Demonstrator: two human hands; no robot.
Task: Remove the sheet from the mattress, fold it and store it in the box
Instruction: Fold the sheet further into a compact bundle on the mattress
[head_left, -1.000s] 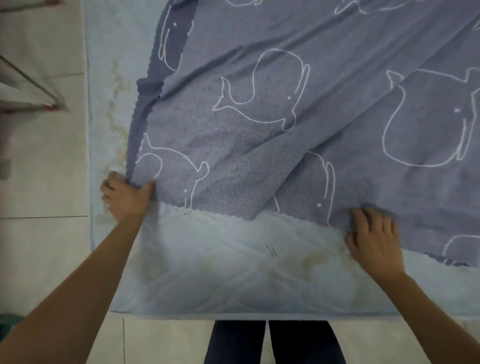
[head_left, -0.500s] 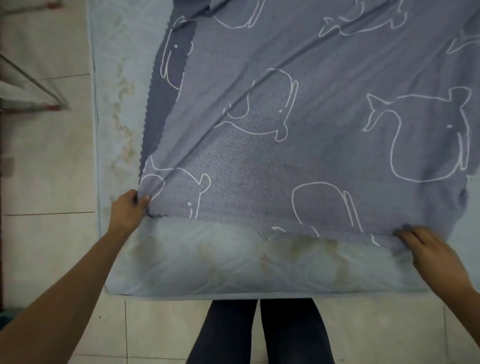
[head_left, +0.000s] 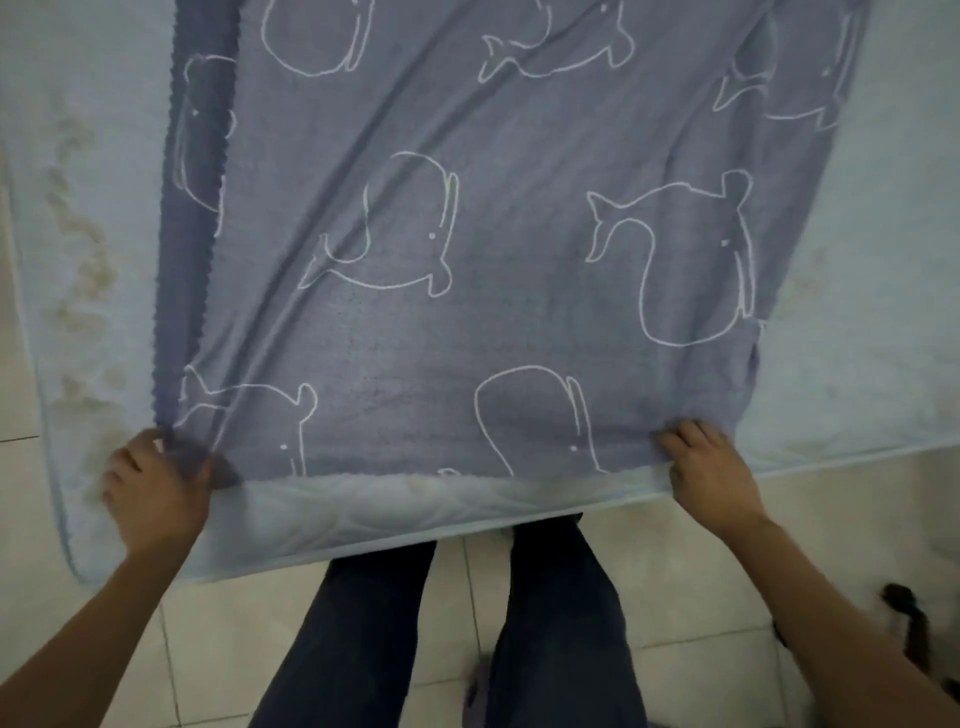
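A blue-grey sheet (head_left: 493, 218) printed with white whale outlines lies stretched over a pale blue quilted mattress (head_left: 93, 260). The sheet is folded to a narrower band, with its doubled edge along the left. My left hand (head_left: 156, 488) grips the sheet's near left corner. At the near right corner, my right hand (head_left: 711, 467) holds the cloth with curled fingers. Both corners sit close to the mattress's near edge. No box is in view.
The mattress lies on a pale tiled floor (head_left: 701, 597). My legs in dark trousers (head_left: 467, 623) stand right at its near edge. A dark object (head_left: 909, 629) lies on the floor at the right. Stains mark the mattress on its left side.
Both hands have pulled the sheet's near edge toward me, to the mattress's near edge. The wrinkles have flattened and the cloth is now taut between the two corners.
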